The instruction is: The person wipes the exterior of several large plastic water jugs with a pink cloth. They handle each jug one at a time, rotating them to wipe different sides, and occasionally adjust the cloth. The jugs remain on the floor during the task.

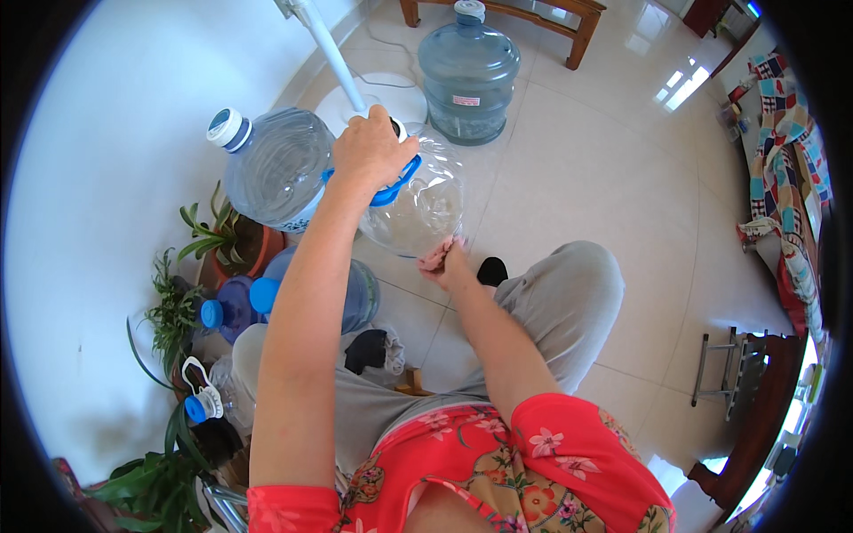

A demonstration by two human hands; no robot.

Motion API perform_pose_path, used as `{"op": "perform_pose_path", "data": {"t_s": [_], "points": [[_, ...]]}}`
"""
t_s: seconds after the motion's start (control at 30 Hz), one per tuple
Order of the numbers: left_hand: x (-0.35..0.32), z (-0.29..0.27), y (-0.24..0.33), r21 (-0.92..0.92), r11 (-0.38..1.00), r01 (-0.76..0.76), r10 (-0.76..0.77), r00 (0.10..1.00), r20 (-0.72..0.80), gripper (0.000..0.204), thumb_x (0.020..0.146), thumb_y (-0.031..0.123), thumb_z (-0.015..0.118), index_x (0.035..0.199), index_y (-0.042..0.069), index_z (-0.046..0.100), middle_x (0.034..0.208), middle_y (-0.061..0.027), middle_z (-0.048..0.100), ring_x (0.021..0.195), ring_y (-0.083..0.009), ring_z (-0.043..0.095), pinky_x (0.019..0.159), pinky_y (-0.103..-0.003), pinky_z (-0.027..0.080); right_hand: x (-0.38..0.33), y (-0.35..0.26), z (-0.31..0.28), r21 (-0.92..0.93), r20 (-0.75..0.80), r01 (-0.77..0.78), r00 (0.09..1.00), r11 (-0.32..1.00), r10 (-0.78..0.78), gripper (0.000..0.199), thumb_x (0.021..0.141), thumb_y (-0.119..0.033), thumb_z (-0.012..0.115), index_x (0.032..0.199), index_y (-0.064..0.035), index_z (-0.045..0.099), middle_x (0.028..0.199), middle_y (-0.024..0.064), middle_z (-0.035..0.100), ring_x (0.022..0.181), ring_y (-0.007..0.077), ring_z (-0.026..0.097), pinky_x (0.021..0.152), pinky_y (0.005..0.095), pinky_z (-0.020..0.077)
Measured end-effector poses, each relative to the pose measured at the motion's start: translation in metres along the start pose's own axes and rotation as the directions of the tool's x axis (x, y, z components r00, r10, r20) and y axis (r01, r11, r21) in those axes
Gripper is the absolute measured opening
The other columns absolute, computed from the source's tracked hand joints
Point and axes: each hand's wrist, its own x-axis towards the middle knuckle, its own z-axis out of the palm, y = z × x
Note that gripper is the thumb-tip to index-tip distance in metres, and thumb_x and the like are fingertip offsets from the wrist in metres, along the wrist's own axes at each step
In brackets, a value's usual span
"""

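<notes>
Gripping the blue handle [397, 185] at the neck of a clear empty bottle [418, 209], the left hand [369, 151] is closed around it. The right hand [447, 262] presses a pink cloth [434, 257] against the lower side of this bottle. Just left of the bottle lies a large water jug [275, 164] on its side; behind the bottle stands another blue jug [468, 75] on the floor [604, 169].
</notes>
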Motion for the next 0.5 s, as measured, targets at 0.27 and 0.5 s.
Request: {"op": "perform_pose_path", "data": {"t_s": [0.27, 0.5], "points": [[-0.004, -0.005, -0.002, -0.006, 1.0, -0.008, 0.008, 1.0, 0.028, 0.053, 0.081, 0.043, 0.067, 0.109, -0.001, 0.056, 0.104, -0.0238, 0.063, 0.097, -0.0387, 0.066, 0.082, -0.046, 0.054, -0.027, -0.006, 0.029, 0.112, -0.026, 0.18, 0.984, 0.977, -0.179, 0.029, 0.092, -0.035, 0.046, 0.07, -0.0184, 0.037, 0.056, -0.0035, 0.037, 0.042, 0.0133, 0.034, 0.039, 0.0346, 0.0385], [-0.005, -0.001, -0.009, -0.011, 0.997, -0.074, 0.075, 0.996, 0.045, 0.055, 0.079, 0.042, 0.07, 0.111, 0.0, 0.053, 0.106, -0.0244, 0.061, 0.096, -0.0411, 0.066, 0.081, -0.048, 0.053, -0.087, -0.063, 0.065, -0.2, 0.041, 0.582, 0.809, 0.788, -0.586, 0.028, 0.096, -0.031, 0.051, 0.115, -0.0141, 0.064, 0.06, -0.0015, 0.047, 0.043, 0.0093, 0.04, 0.037, 0.028, 0.0286]]}}
